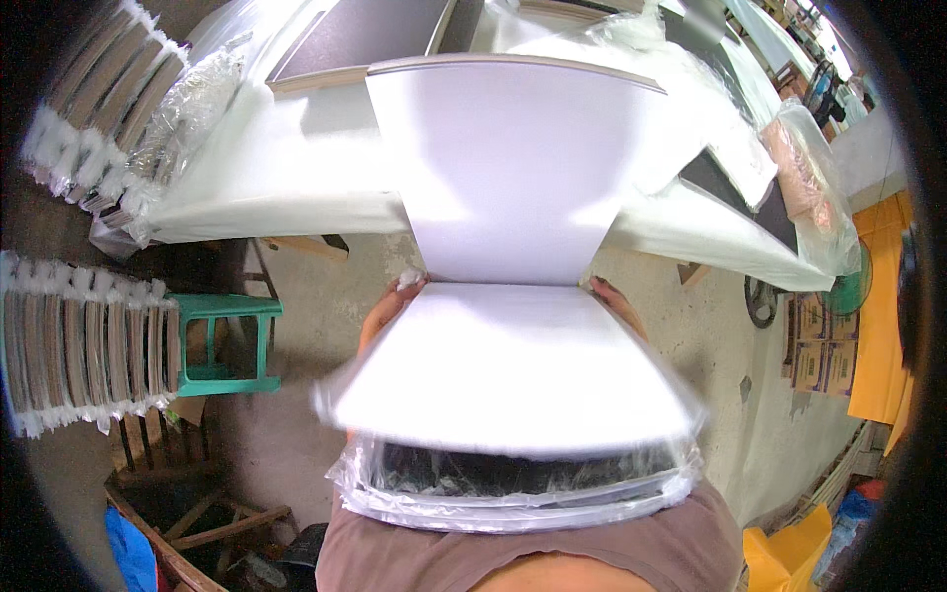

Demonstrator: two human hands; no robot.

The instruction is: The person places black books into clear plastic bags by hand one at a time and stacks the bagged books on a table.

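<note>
A large white panel [513,168] leans up in front of me, its far top edge showing a thin brown border. Its lower edge meets a white sheet [513,365], blurred toward its near edge, that slopes down to my lap. My left hand [390,308] is closed at the left end of this seam, a small white wad [409,280] by its fingers. At the right end my right hand [618,304] grips the edge, with most of its fingers hidden behind. Under the sheet, a clear-plastic-wrapped stack [513,508] with a dark face rests on my lap.
Ahead stands a white-covered table [286,148] carrying a dark panel [360,41]. Left are wrapped panel stacks [89,340] and a green plastic stool [227,340]. Boxes [824,340], a yellow sheet [878,306] and a bagged pinkish roll [804,173] are right.
</note>
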